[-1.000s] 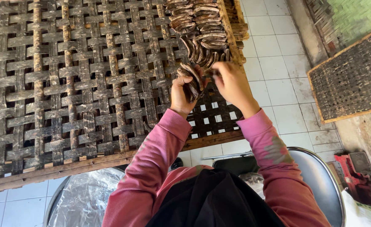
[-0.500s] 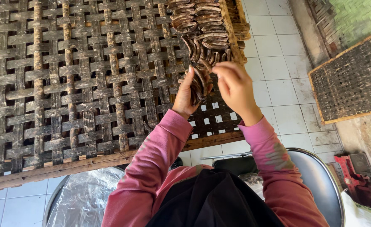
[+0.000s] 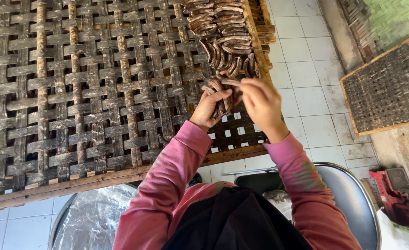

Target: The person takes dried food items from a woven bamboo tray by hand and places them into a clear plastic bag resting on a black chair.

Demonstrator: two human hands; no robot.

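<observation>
Woven tray bearing dark strips, left hand and right hand grasping strip bundle

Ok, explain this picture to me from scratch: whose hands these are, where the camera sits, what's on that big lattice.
The camera sits on the person's head and looks down, so the pink sleeves and both hands are their own. In front lies a large woven rack of dark crossed strips in a wooden frame, resting above a white tiled floor. At its far right edge, thin dark curved strips are laid out in overlapping rows. The left hand grips a small bunch of the same strips, and the right hand pinches one strip at the top of that bunch. A second rack leans at the right.
</observation>
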